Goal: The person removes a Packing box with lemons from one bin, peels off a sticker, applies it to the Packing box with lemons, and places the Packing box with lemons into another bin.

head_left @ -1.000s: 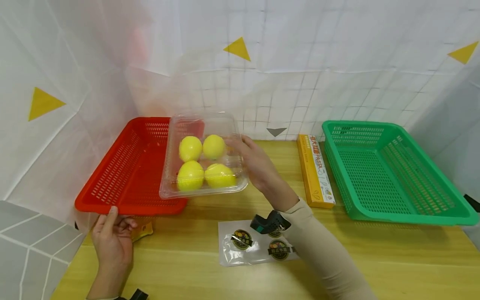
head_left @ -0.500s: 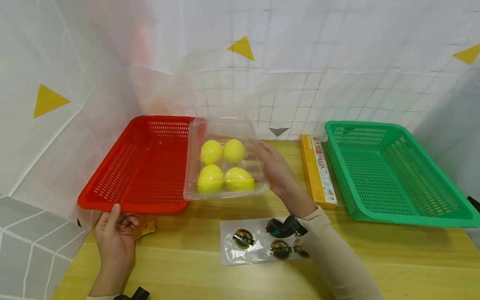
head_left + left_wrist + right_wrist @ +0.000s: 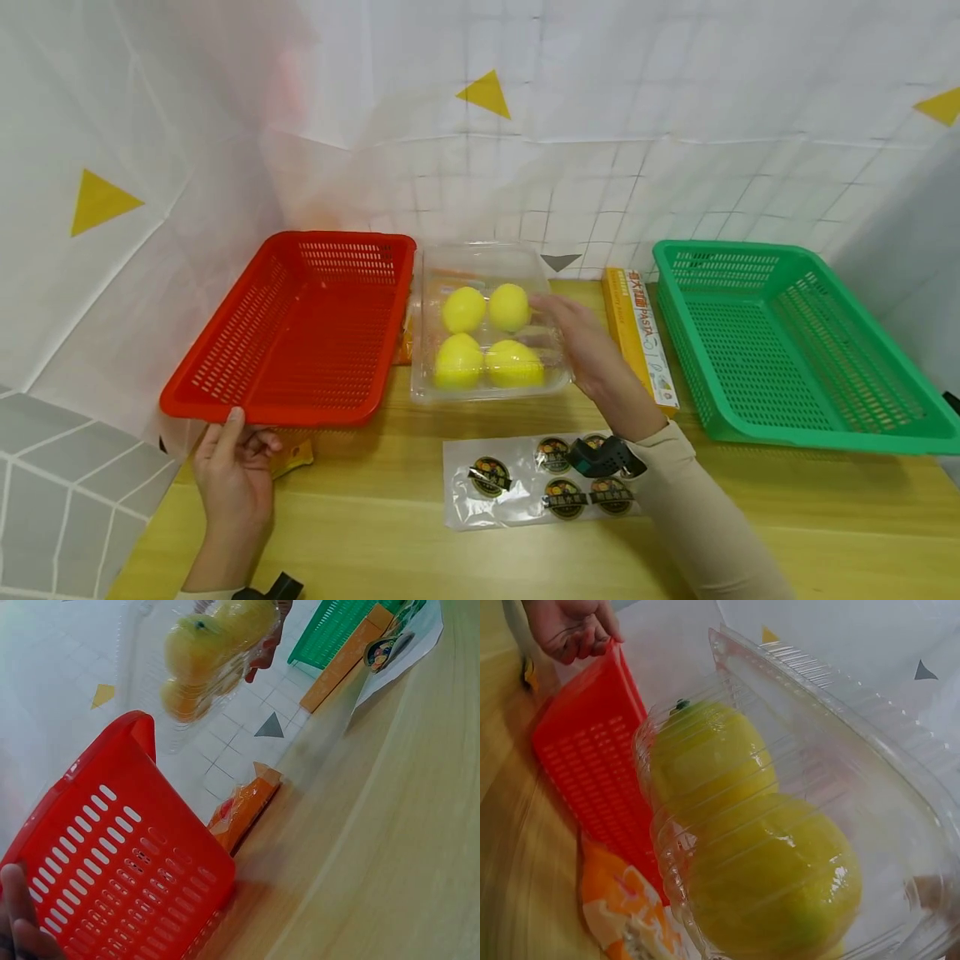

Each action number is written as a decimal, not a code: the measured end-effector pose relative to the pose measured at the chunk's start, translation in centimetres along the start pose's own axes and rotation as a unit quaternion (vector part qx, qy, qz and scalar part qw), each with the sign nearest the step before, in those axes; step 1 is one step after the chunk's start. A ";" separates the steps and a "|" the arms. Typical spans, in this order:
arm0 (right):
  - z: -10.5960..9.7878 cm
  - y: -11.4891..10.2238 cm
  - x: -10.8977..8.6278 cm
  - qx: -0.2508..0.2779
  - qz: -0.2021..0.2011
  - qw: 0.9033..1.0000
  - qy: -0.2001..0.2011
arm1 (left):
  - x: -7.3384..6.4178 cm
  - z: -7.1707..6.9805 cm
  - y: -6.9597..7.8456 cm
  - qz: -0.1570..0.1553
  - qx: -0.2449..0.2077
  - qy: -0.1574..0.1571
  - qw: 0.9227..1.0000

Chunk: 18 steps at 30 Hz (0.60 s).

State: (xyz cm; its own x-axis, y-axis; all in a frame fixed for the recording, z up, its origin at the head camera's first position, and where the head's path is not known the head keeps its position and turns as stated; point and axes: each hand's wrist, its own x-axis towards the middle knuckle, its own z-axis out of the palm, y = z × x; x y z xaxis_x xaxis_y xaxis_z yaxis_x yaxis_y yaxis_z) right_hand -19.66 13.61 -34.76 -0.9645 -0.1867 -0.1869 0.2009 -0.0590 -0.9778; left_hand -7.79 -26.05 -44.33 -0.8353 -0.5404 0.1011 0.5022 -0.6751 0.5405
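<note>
My right hand [image 3: 600, 354] grips the right side of a lidded clear plastic fruit box [image 3: 480, 262], its fingertips partly hidden behind it. Several yellow fruits [image 3: 459, 360] lie inside; one in the right wrist view shows a dark green stem end [image 3: 681, 705]. The box is held above the table, close to the right of the red basket [image 3: 322, 333]. My left hand [image 3: 238, 479] holds that basket's front left rim, thumb on top and the other fingers curled below. From the left wrist, the basket wall [image 3: 180, 817] appears steeply tilted in the picture.
A green basket [image 3: 787, 358] stands at right, with a pasta box [image 3: 639, 342] along its left side. A clear sheet of round dark stickers [image 3: 491, 504] lies in front. An orange packet [image 3: 251, 806] sits beside the red basket; a yellow packet [image 3: 296, 458] is near my left hand.
My right hand has carried the fruit box rightward, from overlapping the red basket to beside it, uncovering the orange packet. My left hand stays on the basket rim.
</note>
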 end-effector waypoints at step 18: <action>-4.2 1.5 -0.1 -0.041 0.023 0.999 0.014 | 0.0 0.0 -0.1 -0.005 -0.024 0.019 1.000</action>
State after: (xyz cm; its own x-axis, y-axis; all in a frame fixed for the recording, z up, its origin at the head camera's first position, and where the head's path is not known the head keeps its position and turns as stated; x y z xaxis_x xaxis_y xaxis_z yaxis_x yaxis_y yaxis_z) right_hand -20.02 17.67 -36.66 -0.9591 -0.1589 -0.2341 0.2321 0.0307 -0.9722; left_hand -7.85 -26.01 -44.34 -0.8321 -0.5509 0.0641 0.5042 -0.7033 0.5012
